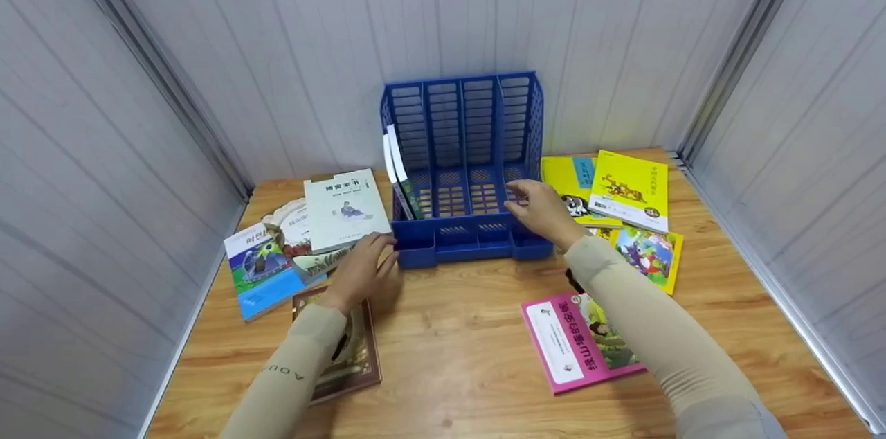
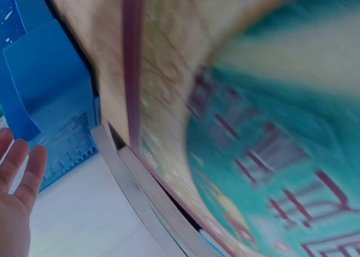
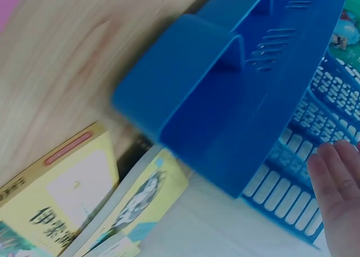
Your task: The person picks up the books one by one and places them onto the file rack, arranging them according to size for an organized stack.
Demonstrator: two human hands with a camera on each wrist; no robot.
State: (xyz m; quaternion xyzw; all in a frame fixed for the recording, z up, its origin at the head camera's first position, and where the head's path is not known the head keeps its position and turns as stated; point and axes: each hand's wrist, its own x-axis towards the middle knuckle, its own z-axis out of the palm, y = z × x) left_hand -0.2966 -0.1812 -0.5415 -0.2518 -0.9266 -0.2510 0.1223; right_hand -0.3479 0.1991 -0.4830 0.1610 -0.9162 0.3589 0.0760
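Observation:
A blue desktop file rack [image 1: 471, 245] with upright dividers stands against the back wall. Two thin books [image 1: 397, 163] lean upright in its leftmost compartment. My left hand [image 1: 361, 271], empty with fingers relaxed, is near the rack's front left corner and the lower edge of a white book [image 1: 346, 207]. In the left wrist view its fingers show beside the blue rack [image 2: 53, 71]. My right hand [image 1: 543, 209] hovers over the rack's front right part, fingers loosely bent around nothing. The right wrist view shows that hand [image 3: 342, 198] close to the slotted compartments.
Under my left forearm lies a brown-framed book [image 1: 360, 349]; a blue-and-white book [image 1: 266, 269] is farther left. Yellow books [image 1: 631, 190] overlap right of the rack. A pink book [image 1: 564, 349] lies partly beneath my right forearm. Panel walls [image 1: 104, 183] enclose the wooden table [image 1: 443, 356].

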